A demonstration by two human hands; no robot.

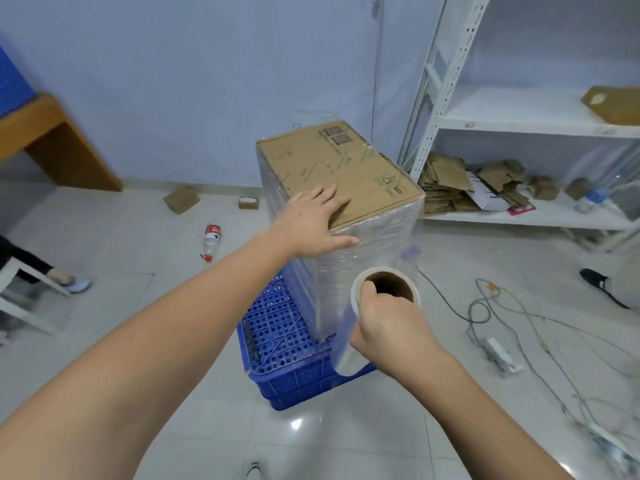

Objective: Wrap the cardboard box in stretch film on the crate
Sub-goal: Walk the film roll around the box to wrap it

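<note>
Two bare forearms, no sleeves — hands [313, 220] ungloved, no rings

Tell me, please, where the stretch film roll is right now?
In the head view, lower right of centre: the right hand grips the stretch film roll beside the box.

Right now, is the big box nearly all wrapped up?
Nearly. Clear film already covers the sides of the tall brown cardboard box, which stands on the blue perforated plastic crate. The left hand rests flat on the box's bare top, steadying it, and the right hand grips the clear stretch film roll. Left: finish the pass, cover the top if wanted, tear off.
</note>
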